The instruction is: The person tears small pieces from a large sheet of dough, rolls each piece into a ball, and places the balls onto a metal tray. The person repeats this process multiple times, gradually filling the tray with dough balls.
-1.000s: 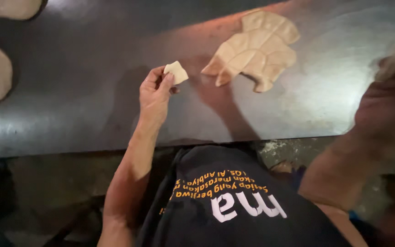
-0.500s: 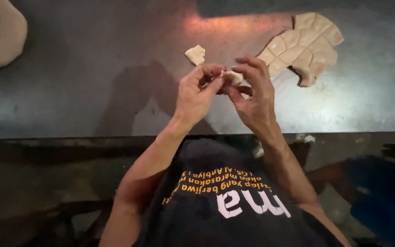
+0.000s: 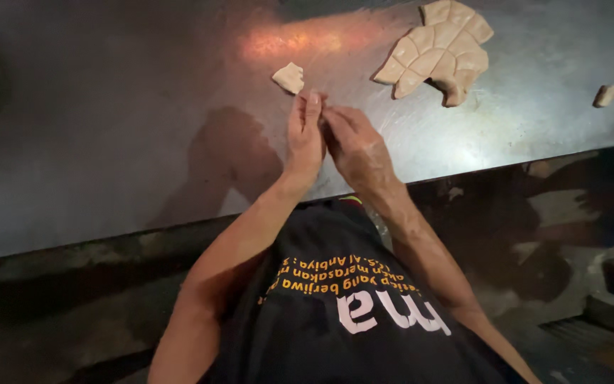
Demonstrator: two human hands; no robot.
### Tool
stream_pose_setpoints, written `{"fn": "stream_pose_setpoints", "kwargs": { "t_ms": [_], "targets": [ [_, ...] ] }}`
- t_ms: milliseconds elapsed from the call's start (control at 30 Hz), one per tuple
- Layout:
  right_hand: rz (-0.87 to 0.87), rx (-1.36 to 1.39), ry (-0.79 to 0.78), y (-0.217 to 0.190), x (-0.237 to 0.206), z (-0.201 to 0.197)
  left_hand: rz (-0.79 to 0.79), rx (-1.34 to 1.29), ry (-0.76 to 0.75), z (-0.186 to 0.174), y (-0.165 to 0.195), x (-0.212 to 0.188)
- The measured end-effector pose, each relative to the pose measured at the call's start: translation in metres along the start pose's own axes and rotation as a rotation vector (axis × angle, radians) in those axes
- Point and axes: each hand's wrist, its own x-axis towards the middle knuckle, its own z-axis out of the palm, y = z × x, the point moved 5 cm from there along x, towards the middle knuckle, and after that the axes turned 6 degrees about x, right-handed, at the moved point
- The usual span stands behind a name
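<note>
Two hands [image 3: 328, 135] pressed together, three dough pieces [image 3: 289, 77]

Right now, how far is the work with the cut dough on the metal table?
Done: one small piece lies apart on the metal table. In hand: the left hand and right hand meet, fingertips pressed together; whether dough is between them is hidden. Left: the scored dough sheet, mostly whole, and a scrap.
</note>
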Motion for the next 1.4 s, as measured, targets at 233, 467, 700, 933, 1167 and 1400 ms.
{"fn": "stream_pose_setpoints", "kwargs": {
  "t_ms": [233,467,700,933,1167,1400],
  "targets": [
    [-0.012,-0.015,-0.088,-0.008,0.001,0.017,-0.079,0.367,0.083,-0.032,-0.012,0.005],
    [0.366,0.392,-0.216,0.028,-0.01,0.05,0.162,0.691,0.173,-0.04,0.028,-0.003],
    [0.834,1.104,-0.55,0.062,-0.036,0.089,0.136,0.91,0.177,-0.051,0.041,-0.002],
    [0.404,1.224,-1.124,0.021,-0.063,0.062,0.423,1.62,0.054,-0.104,0.056,0.002],
    [-0.014,0.0,-0.251,0.1,-0.042,0.02,0.72,1.871,-0.286,-0.145,0.082,-0.019],
    [-0.093,-0.045,-0.211,0.119,-0.044,0.107,0.595,1.782,-0.548,-0.113,0.023,-0.008]
  ]
}}
